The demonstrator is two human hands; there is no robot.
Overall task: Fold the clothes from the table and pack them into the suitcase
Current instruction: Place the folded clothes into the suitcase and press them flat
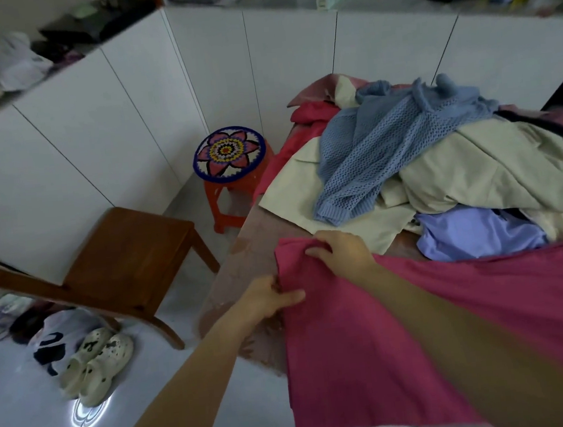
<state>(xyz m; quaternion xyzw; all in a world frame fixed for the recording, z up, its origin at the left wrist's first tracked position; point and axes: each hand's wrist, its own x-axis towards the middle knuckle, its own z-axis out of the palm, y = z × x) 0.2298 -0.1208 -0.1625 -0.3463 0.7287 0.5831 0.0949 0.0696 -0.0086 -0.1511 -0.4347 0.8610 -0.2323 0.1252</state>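
A large magenta garment (360, 336) lies spread over the near corner of the table (242, 248) and hangs off its front edge. My left hand (267, 299) pinches the garment's left edge. My right hand (341, 247) grips its bunched top corner, a little farther in. Behind them is a heap of clothes: a blue knitted sweater (380, 148), a cream jacket (495, 165), a lilac garment (474, 229) and a red-pink piece (312, 114) at the back. No suitcase is in view.
A wooden chair (119, 260) stands left of the table. An orange stool with a crocheted flower cover (230, 156) sits by the white cabinets (93, 135). Pale clogs (95, 365) and other shoes lie on the tiled floor at the left.
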